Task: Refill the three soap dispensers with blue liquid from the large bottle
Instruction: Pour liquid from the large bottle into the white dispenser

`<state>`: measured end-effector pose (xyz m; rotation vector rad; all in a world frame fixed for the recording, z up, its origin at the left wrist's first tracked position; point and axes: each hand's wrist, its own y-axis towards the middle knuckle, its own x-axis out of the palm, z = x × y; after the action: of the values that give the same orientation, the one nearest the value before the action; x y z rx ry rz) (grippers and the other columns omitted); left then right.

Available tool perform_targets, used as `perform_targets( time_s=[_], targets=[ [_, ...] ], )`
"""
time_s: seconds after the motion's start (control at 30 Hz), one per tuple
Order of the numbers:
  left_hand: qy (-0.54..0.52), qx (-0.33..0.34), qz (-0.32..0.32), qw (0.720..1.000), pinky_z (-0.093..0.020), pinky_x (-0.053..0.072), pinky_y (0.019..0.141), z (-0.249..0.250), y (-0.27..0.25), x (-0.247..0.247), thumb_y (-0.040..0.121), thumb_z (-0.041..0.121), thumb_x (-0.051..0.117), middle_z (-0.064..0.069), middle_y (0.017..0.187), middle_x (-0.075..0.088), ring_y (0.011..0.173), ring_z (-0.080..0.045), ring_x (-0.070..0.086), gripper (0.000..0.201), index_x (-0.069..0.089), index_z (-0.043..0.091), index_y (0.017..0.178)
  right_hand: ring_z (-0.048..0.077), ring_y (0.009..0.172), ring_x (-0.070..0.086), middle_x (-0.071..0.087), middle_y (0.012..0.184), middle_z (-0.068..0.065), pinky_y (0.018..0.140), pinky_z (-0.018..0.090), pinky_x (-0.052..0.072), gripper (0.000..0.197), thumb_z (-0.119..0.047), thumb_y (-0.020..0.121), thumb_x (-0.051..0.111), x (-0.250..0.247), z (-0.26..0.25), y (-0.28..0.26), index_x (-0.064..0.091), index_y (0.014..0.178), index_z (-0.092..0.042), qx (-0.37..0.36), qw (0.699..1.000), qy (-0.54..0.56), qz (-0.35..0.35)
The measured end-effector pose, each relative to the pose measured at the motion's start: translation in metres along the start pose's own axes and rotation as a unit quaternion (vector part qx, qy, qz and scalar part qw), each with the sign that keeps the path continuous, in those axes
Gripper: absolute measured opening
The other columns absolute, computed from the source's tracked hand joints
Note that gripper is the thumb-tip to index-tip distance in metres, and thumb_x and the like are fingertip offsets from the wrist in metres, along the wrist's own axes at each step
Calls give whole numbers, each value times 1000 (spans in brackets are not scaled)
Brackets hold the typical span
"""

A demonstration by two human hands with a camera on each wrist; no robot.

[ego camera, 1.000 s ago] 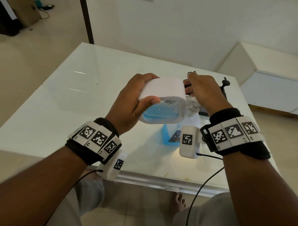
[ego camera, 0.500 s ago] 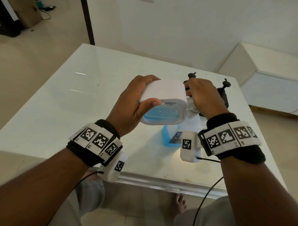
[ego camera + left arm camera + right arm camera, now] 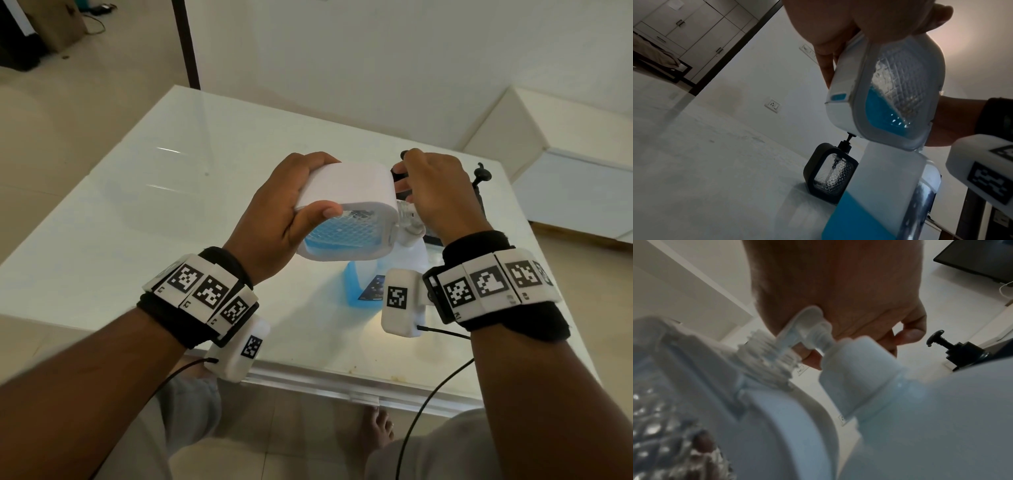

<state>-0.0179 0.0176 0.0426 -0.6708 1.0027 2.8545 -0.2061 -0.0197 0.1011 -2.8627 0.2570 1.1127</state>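
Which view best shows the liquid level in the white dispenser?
Left wrist: the white dispenser window faces it, blue liquid pooled low. Head view shows the window partly, past the left hand. Right wrist shows only a blurred corner.

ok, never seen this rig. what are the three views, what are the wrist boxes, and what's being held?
No robot: a person wears one head camera and one camera box on each wrist, with coded marker bands. The head view looks down at both hands; each wrist view looks along its hand.

The left hand grips a tilted white dispenser, partly filled with blue liquid, its threaded neck open. The right hand is on the pump of the large bottle, whose spout points into that neck. The bottle stands on the white table, with black dispensers behind it.
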Motion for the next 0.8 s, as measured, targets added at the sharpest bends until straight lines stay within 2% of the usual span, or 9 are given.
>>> perform_targets(
  time_s=[0.1, 0.2, 0.33, 0.4, 0.53, 0.8],
  targets=[
    [3, 3, 1, 1000, -5, 34, 89, -1, 0, 0, 89, 70, 30, 2, 117, 50, 104, 9, 45, 80, 47, 2, 128, 26, 90, 66, 73, 87, 1, 94, 54, 46, 55, -46, 74, 32, 1, 0, -1, 67, 92, -8, 3, 1000, -22, -8],
    [7, 3, 4, 1000, -5, 34, 89, -1, 0, 0, 89, 70, 30, 3, 116, 49, 104, 11, 44, 80, 47, 2, 128, 28, 96, 61, 71, 98, 2, 97, 50, 40, 52, -43, 80, 26, 1, 0, -4, 66, 95, -13, -6, 997, -73, 0],
    [14, 7, 0, 1000, -5, 34, 89, -1, 0, -1, 90, 69, 30, 3, 116, 48, 103, 10, 45, 78, 47, 3, 129, 25, 99, 61, 70, 98, -10, 98, 52, 40, 50, -44, 80, 24, 1, 0, -5, 67, 91, -22, 0, 997, -77, -21],
    [12, 6, -1, 1000, -6, 35, 88, -1, 0, 0, 90, 69, 30, 2, 116, 49, 103, 7, 46, 78, 47, 4, 129, 27, 99, 61, 70, 99, -8, 97, 54, 42, 52, -43, 77, 23, 2, 1, -6, 66, 94, -19, -2, 997, -68, -30],
    [11, 9, -1, 1000, -7, 35, 90, -2, 0, -2, 90, 68, 30, 1, 117, 50, 105, 4, 46, 77, 47, 4, 129, 33, 95, 62, 70, 99, 10, 93, 54, 46, 56, -42, 74, 24, 3, -3, -5, 64, 95, -8, -7, 999, -45, -21],
    [16, 15, 3, 1000, -6, 34, 91, -3, 0, -1, 92, 65, 31, 2, 117, 49, 105, 10, 44, 73, 47, 4, 129, 30, 94, 63, 71, 95, 9, 95, 54, 44, 56, -45, 71, 29, 1, -2, 1, 66, 92, -10, 1, 1000, -27, -15]
  ],
)
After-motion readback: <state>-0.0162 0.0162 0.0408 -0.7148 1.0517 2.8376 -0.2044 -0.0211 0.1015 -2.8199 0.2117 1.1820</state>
